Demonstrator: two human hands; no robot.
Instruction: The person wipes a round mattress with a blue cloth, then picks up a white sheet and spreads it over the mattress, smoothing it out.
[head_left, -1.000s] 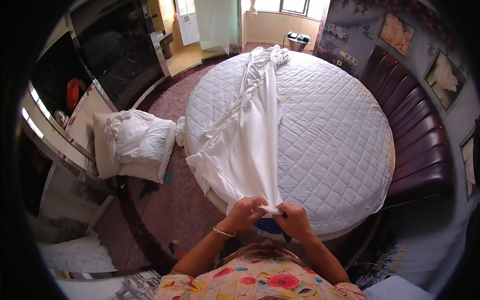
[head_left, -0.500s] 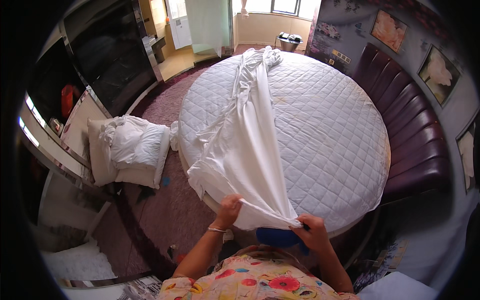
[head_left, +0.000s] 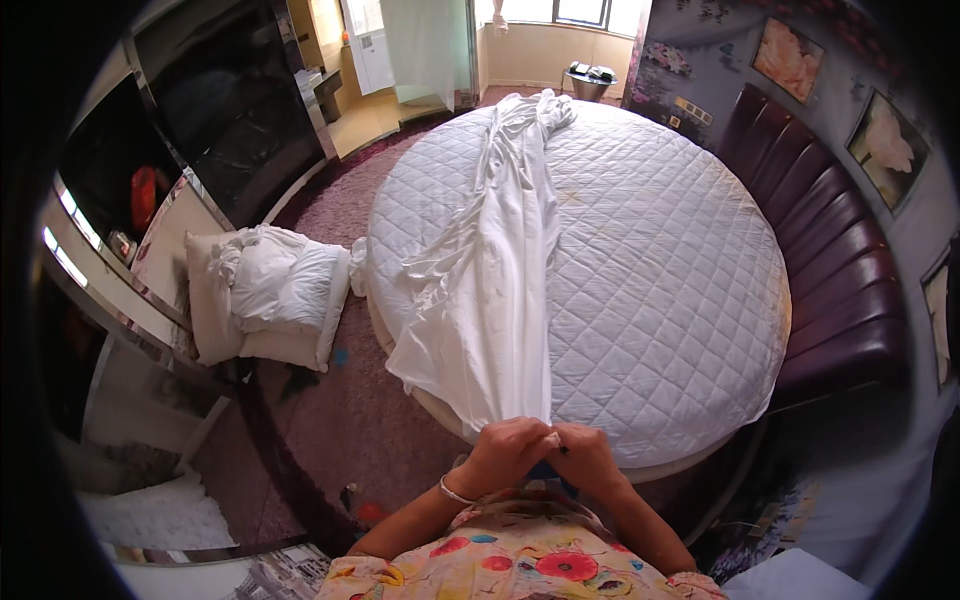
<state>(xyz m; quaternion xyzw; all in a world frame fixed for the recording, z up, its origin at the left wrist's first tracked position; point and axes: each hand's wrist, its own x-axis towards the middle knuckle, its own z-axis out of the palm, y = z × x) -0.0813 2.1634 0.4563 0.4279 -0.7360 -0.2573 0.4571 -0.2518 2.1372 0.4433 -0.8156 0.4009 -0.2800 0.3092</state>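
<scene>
White sheet, bunched from the far to the near edge of the round bed; probably light, soft, limp, best gripped at its near end, where left hand and right hand clasp it, fingers curled closed.

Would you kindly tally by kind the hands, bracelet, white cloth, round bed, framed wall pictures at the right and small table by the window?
Hands: 2, left hand and right hand
Bracelet: 1
White cloth: 1
Round bed: 1
Framed wall pictures: 3, the lowest only partly in view
Small table: 1
Total: 9
</scene>
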